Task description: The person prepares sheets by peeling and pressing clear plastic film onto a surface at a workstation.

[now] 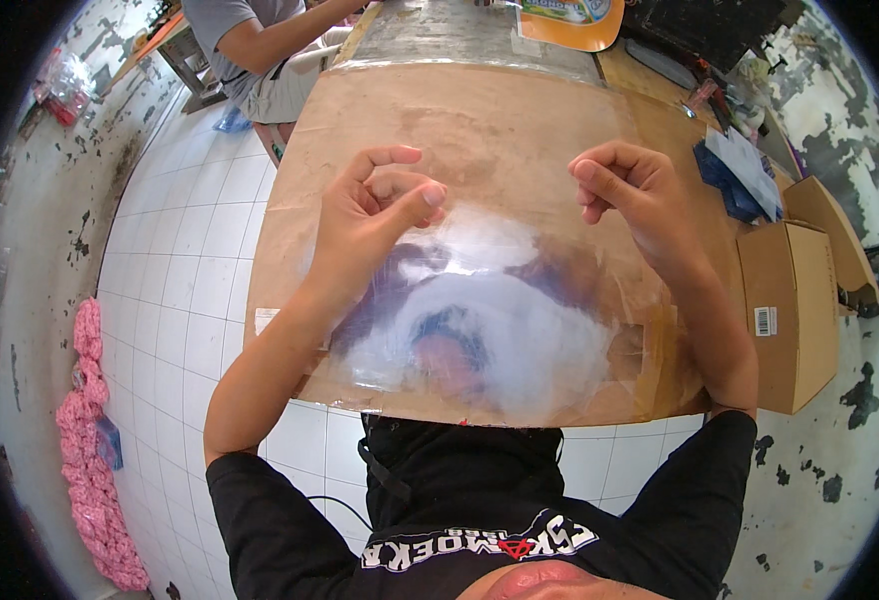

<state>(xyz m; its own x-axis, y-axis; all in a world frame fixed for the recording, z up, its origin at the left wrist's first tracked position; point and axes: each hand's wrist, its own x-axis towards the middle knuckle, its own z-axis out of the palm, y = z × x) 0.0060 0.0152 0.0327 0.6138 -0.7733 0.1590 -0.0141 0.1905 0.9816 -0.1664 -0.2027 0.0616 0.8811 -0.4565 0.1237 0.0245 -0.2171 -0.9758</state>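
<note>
My left hand (pixel 378 200) is raised over the left part of the table, palm turned inward. Its index finger arches away from the thumb, the other fingers curl loosely behind the thumb, and nothing shows in it. Across from it, my right hand (pixel 632 190) is closed, thumb tip against the index finger and the rest folded in. Whatever that pinch holds, if anything, is too small to make out. Both hands are apart from each other above a brown cardboard-covered tabletop (pixel 520 120). A glossy clear surface (pixel 560 345) at its near side carries a bright white reflection.
An open cardboard box (pixel 790 310) stands right of the table, near a dark blue packet (pixel 730 185). An orange-edged sheet (pixel 570 30) lies at the far end. Another person (pixel 260 50) sits at the far left. A pink packet strip (pixel 95 470) runs along the left wall.
</note>
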